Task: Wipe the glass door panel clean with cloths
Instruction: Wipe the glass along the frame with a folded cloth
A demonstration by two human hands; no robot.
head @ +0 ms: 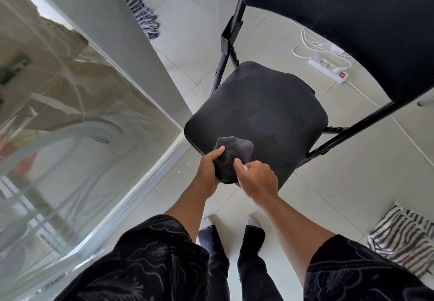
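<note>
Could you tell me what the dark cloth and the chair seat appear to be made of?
The dark cloth looks like terry or microfibre: matte, fuzzy nap, soft bunched folds. The chair seat seems vinyl or plastic, black with a faint sheen and scuffs; which one is unclear. Its frame looks like black-painted metal tubing.

No text, label, brand or number can be read here.
</note>
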